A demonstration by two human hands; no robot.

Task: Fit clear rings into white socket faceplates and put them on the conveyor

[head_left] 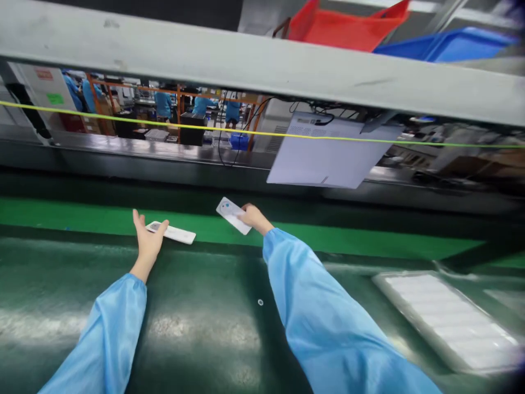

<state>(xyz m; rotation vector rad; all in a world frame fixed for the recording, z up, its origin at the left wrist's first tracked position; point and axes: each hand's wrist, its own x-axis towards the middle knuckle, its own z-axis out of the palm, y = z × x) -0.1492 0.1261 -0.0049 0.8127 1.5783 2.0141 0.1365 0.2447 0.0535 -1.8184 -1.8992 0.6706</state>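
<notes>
My right hand (253, 217) holds a white remote control (232, 213) tilted above the green conveyor belt (369, 241). My left hand (146, 238) reaches forward with fingers spread. Its fingertips touch the near end of a second white remote control (174, 233) lying flat at the belt's near edge. Both arms wear light blue sleeves.
A clear tray (447, 320) with white rows sits on the dark green table at the right. A grey beam (262, 60) crosses overhead, with red (344, 24) and blue (447, 46) bins above it. A white sheet (328, 156) hangs behind the belt. People in blue coats work far behind.
</notes>
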